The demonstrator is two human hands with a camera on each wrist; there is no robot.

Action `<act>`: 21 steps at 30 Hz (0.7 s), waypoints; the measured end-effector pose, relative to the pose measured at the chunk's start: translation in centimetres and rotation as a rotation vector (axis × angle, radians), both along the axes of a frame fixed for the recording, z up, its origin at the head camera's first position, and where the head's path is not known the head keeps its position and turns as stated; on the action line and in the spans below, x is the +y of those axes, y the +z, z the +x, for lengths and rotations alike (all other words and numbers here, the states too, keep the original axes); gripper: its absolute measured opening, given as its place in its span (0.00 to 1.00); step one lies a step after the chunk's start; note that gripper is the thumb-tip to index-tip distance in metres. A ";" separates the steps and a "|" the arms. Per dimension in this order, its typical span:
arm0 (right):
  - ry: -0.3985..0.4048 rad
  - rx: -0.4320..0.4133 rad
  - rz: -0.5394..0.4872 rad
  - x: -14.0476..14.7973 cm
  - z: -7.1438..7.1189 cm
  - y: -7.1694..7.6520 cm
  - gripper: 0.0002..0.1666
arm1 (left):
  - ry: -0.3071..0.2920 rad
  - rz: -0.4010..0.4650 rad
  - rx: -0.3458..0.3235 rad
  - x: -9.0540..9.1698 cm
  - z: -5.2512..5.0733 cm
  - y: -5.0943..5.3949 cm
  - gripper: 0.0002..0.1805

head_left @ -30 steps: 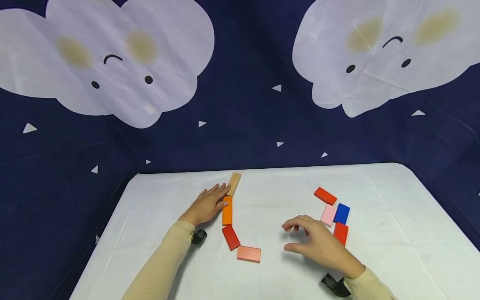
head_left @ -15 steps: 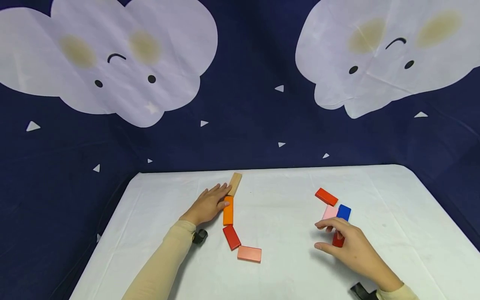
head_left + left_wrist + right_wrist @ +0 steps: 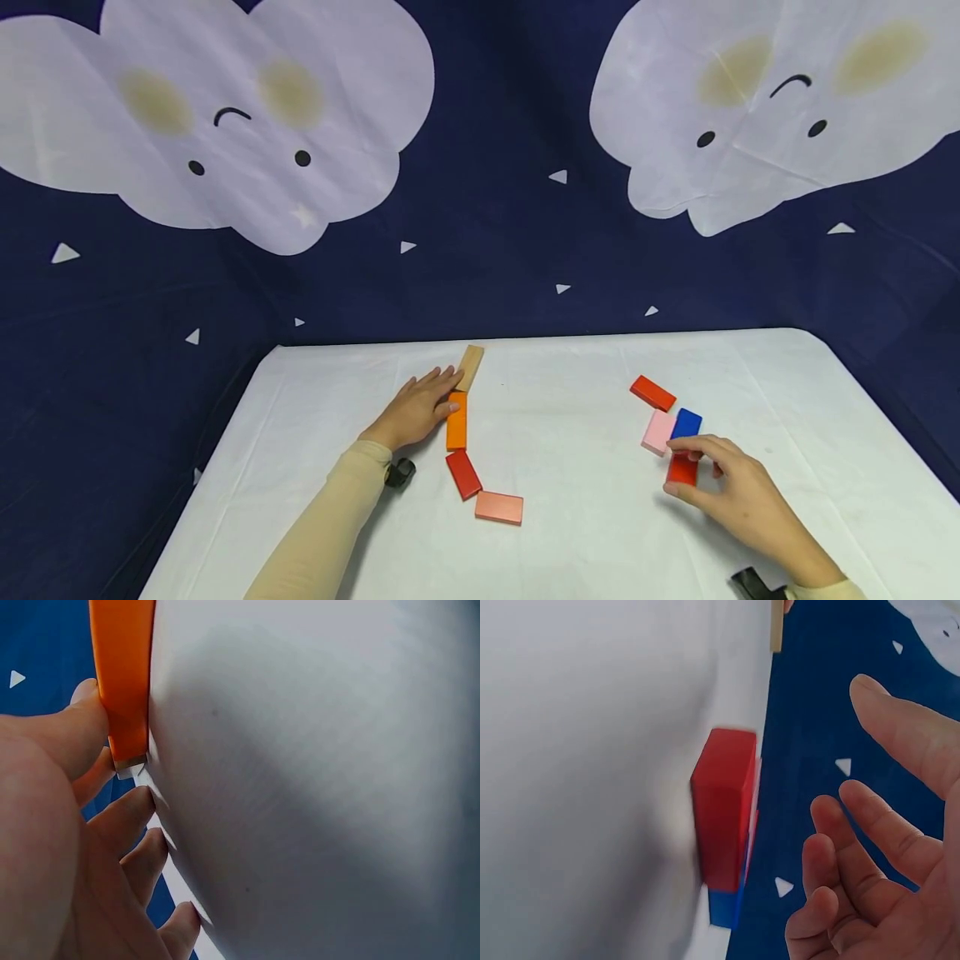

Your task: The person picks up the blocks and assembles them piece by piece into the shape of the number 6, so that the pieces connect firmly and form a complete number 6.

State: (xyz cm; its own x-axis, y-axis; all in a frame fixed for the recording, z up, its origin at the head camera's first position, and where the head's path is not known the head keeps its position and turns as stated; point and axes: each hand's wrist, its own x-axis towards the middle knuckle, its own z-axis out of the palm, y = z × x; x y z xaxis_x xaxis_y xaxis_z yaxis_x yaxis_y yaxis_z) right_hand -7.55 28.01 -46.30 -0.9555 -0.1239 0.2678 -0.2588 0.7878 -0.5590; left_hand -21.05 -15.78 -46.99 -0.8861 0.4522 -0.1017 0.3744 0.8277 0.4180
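My left hand (image 3: 412, 412) rests at the left row, fingers spread. Its thumb touches the orange block (image 3: 457, 433), and its index finger reaches the plain wooden block (image 3: 471, 364). In the left wrist view the orange block (image 3: 124, 675) lies against the thumb. My right hand (image 3: 738, 496) hovers over a red block (image 3: 682, 470) on the right, thumb and fingers apart. From the right wrist view, a gap shows between the fingers and this red block (image 3: 721, 814). A blue block (image 3: 686, 423) and a pink block (image 3: 657, 432) lie just beyond it.
Below the orange block, a dark red block (image 3: 463, 474) and a salmon block (image 3: 498, 507) continue the curved row. An orange-red block (image 3: 652, 392) lies at the far right group. White cloth (image 3: 570, 533) covers the table; a dark blue cloud-print curtain (image 3: 495, 208) hangs behind.
My right hand has moved rightward from the middle of the table to over the red block. The left hand stays in place, and the blocks have not visibly moved.
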 end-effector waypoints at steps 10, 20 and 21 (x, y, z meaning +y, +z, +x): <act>-0.028 -0.115 0.076 1.7 -0.1 -0.4 0.33 | -0.003 0.010 -0.002 0.0 0.0 0.0 0.32; -0.019 -0.126 0.109 2.4 -0.2 -0.8 0.36 | -0.006 0.010 0.001 0.0 0.0 0.1 0.32; -0.020 -0.121 0.113 2.4 -0.1 -0.9 0.36 | -0.007 0.011 0.000 -0.1 0.0 0.1 0.32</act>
